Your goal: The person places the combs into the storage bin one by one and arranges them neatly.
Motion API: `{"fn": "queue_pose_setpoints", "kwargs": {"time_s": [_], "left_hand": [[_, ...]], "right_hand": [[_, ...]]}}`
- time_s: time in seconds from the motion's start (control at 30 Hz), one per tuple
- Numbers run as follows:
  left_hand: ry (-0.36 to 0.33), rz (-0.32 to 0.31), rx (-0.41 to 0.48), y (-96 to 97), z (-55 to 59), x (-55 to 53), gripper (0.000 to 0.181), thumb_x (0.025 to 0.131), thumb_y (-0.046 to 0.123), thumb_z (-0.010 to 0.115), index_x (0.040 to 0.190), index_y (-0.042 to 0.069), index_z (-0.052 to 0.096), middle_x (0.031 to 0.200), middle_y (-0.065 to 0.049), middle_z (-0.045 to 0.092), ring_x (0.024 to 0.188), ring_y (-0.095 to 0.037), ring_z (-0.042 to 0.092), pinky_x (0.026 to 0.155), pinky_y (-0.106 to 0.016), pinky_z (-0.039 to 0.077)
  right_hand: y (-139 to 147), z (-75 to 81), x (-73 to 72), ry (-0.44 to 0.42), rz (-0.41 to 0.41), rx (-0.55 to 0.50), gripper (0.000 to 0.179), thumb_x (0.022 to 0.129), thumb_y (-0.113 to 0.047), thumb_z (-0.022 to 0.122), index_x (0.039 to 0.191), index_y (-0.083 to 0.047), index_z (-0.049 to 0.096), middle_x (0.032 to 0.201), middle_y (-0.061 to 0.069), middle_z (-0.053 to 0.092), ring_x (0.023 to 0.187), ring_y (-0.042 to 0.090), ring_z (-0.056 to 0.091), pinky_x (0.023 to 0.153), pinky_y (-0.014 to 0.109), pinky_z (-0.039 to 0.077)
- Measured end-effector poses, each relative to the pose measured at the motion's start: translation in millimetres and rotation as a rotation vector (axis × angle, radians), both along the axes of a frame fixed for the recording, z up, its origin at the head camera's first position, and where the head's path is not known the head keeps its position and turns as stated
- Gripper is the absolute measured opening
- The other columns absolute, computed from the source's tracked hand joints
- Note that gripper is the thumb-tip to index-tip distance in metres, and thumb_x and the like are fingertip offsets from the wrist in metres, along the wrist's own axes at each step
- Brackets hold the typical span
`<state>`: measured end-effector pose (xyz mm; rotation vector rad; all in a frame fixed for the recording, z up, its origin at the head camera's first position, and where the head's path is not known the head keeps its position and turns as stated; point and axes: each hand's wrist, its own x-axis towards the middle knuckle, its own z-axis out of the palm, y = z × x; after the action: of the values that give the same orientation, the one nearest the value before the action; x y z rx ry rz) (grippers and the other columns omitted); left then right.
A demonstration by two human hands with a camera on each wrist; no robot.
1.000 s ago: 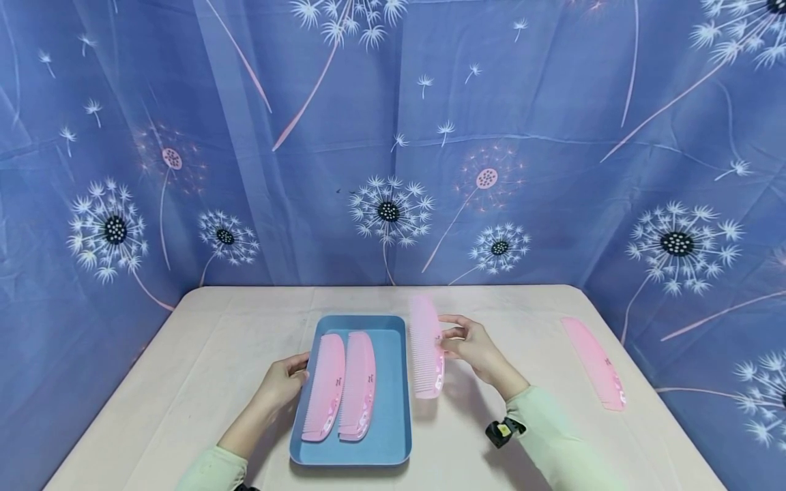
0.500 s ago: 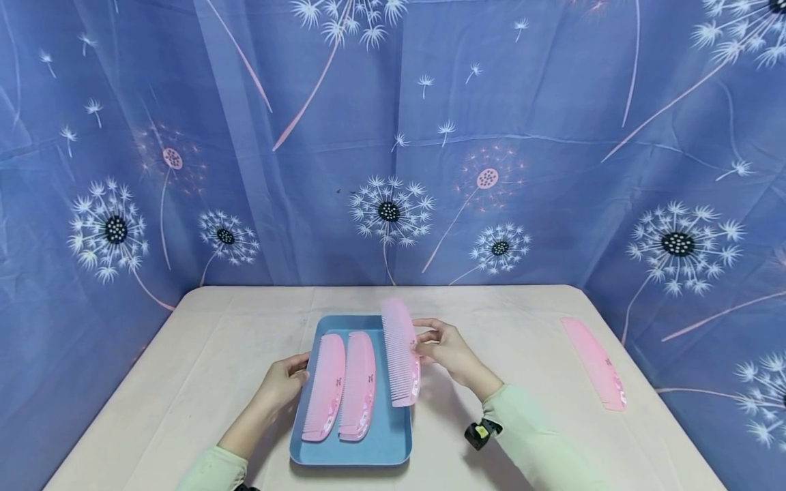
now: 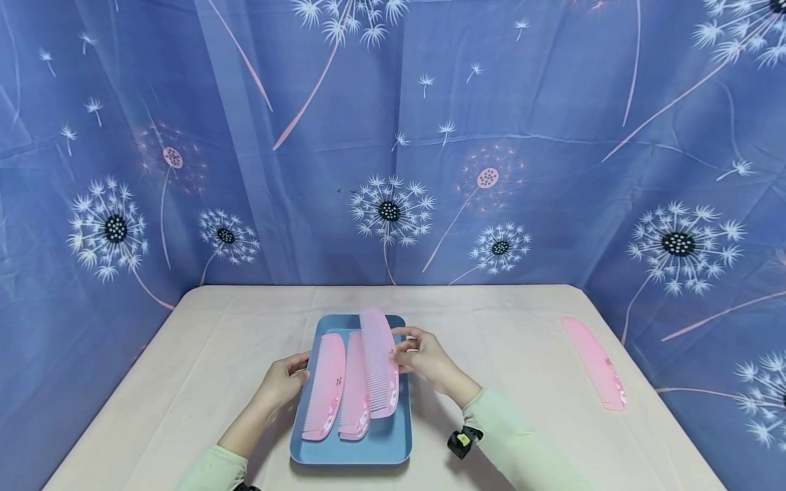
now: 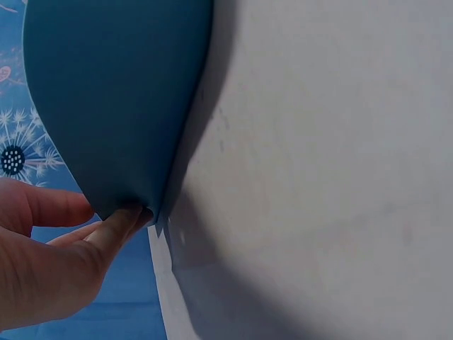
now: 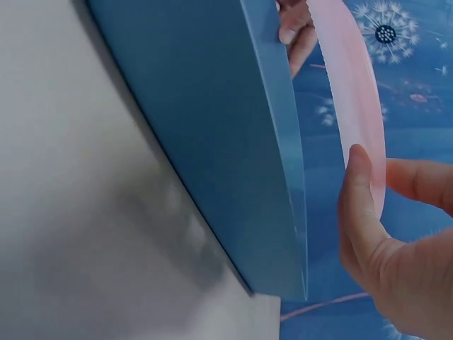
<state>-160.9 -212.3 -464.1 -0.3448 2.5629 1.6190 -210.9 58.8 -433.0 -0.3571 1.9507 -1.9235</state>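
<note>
Over the right part of the blue tray [image 3: 393, 447], a pink comb [image 3: 376, 361] is pinched between the thumb and fingers of my right hand [image 3: 430, 360]. In the right wrist view this comb [image 5: 357, 92] stands above the tray's rim, apart from it. My left hand [image 3: 282, 383] grips the tray's left wall, with the thumb at the rim; the left wrist view has the fingers [image 4: 113, 230] on the tray's side. Two more pink combs lie side by side in the tray: a left comb [image 3: 323, 389] and a middle comb [image 3: 353, 412], the latter partly covered by the held one.
Another pink comb [image 3: 594, 365] lies on the right side of the pale table [image 3: 503, 320]. Blue curtains [image 3: 344, 136] with dandelion prints hang behind the table and at both sides.
My right hand has carried its comb leftward, from beside the tray to over it, partly across the middle comb. The left hand and tray have stayed in place.
</note>
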Motion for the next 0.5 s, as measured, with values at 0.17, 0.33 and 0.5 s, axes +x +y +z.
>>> {"fn": "queue_pose_setpoints", "kwargs": {"time_s": [0.17, 0.33, 0.5], "left_hand": [[-0.011, 0.007, 0.006, -0.5, -1.1, -0.8, 0.044, 0.092, -0.003, 0.046, 0.135, -0.009, 0.047, 0.131, -0.029, 0.053, 0.125, -0.044, 0.047, 0.101, -0.05, 0.044], [-0.008, 0.007, 0.01, -0.4, -0.5, -1.0, 0.044, 0.092, -0.003, 0.046, 0.135, -0.009, 0.047, 0.131, -0.029, 0.053, 0.125, -0.044, 0.047, 0.102, -0.049, 0.044], [-0.001, -0.002, 0.0, 0.1, 2.1, 1.3, 0.044, 0.092, -0.004, 0.046, 0.135, -0.01, 0.047, 0.13, -0.029, 0.053, 0.123, -0.043, 0.049, 0.1, -0.048, 0.045]], "right_hand": [[-8, -3.7, 3.7, -0.008, 0.003, -0.009, 0.054, 0.083, 0.008, 0.061, 0.134, 0.01, 0.044, 0.095, 0.017, 0.062, 0.078, 0.016, 0.065, 0.076, 0.037, 0.059], [-16, -6.8, 6.7, -0.033, -0.006, -0.02, 0.054, 0.081, 0.009, 0.062, 0.132, 0.01, 0.045, 0.091, 0.015, 0.062, 0.074, 0.014, 0.064, 0.074, 0.035, 0.059], [-22, -10.4, 11.3, -0.071, -0.002, -0.034, 0.054, 0.08, 0.011, 0.061, 0.132, 0.011, 0.044, 0.086, 0.012, 0.06, 0.071, 0.014, 0.064, 0.073, 0.037, 0.06]]}}
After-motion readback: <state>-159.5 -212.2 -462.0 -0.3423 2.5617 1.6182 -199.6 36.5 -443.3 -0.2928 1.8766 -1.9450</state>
